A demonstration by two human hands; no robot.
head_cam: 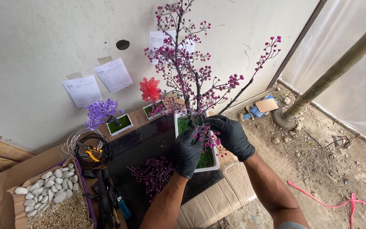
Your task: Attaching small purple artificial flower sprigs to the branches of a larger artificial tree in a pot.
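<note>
Evidently both gloved hands are closed around the base of the pink bead tree [191, 72]: the left hand [188, 152] is wrapped low on the trunk, the right hand [231, 135] pinched on a lower twig beside it. The tree is rooted in the white planter [213, 166], which is set on the dark counter [140, 144]. Left of the planter, loose pink sprigs [153, 174], a wire coil [90, 150] and a tray of pebbles [49, 182] are laid out. A hard tug could, it is judged, tip the top-heavy tree or snap a thin twig
</note>
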